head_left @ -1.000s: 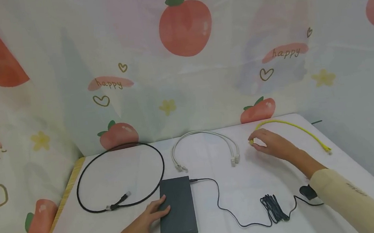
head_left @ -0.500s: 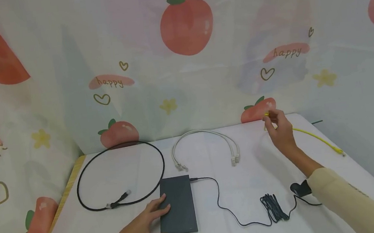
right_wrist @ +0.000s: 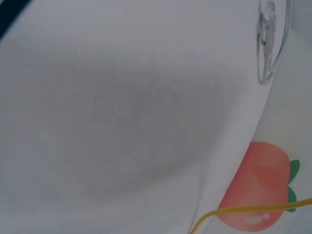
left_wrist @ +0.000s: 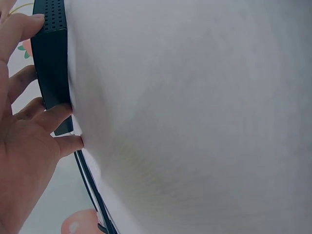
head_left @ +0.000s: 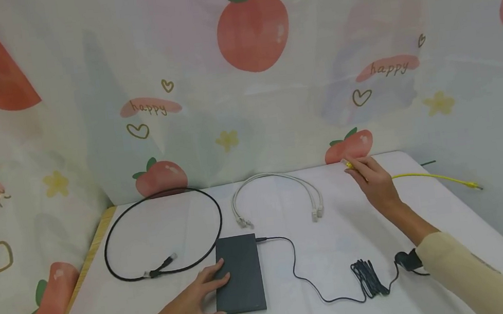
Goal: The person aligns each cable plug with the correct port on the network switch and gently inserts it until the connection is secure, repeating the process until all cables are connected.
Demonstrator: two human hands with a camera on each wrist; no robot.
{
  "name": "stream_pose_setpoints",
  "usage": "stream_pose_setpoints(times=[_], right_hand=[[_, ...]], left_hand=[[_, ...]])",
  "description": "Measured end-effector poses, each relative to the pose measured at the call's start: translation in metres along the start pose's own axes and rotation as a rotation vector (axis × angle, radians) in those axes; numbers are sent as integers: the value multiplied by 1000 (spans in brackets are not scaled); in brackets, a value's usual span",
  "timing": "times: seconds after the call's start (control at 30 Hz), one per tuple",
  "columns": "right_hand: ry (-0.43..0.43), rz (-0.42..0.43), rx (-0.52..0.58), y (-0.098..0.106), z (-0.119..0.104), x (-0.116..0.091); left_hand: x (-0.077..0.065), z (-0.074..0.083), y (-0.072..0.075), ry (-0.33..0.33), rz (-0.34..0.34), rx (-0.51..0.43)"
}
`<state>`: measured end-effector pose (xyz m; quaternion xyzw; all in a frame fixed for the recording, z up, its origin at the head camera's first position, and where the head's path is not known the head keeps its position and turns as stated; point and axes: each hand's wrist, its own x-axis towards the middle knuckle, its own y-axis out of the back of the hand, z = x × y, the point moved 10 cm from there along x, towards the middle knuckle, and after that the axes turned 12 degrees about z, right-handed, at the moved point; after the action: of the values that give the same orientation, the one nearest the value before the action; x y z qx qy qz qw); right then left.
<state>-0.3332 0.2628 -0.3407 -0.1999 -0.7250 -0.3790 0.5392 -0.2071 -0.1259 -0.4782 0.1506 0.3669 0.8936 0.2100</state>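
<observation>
My left hand (head_left: 202, 297) rests at the left side of a flat black box (head_left: 241, 274), its spread fingers and thumb touching it. In the left wrist view, rows of small vent holes show on the black box (left_wrist: 54, 15), with the thumb beside them. At the back right my right hand (head_left: 378, 184) pinches a yellow network cable (head_left: 426, 175) near one plug, which points left between thumb and fingers. The cable's other end hangs in the air toward the right table edge. In the right wrist view only a stretch of the yellow cable (right_wrist: 258, 208) shows; the hand is out of that view.
A thin black power lead (head_left: 295, 261) runs from the box to a tied bundle (head_left: 369, 278) and a black adapter (head_left: 407, 260) beside the right sleeve. A looped black network cable (head_left: 105, 246) lies left; grey-white network cables (head_left: 272, 174) curve at the back. A printed curtain (head_left: 263, 98) stands behind.
My right hand has lifted the yellow cable's plug end, turned it, and shifted right overall. The cable's far end has swung right and upward. The left hand and box have stayed still.
</observation>
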Motion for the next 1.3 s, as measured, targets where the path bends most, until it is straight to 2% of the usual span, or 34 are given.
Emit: stream_pose_setpoints(times=[0.23, 0.57, 1.03, 1.3], right_hand=[[-67, -104, 20, -4, -12, -14], [-222, -335, 50, -17, -44, -34], [-246, -552, 130, -29, -80, -58], [-281, -626, 189, -32, -100, -65]], left_hand=[[1, -1, 1, 19, -11, 4], [1, 1, 1, 32, -13, -2], [1, -2, 0, 23, -14, -4], [2, 0, 1, -16, -2, 4]])
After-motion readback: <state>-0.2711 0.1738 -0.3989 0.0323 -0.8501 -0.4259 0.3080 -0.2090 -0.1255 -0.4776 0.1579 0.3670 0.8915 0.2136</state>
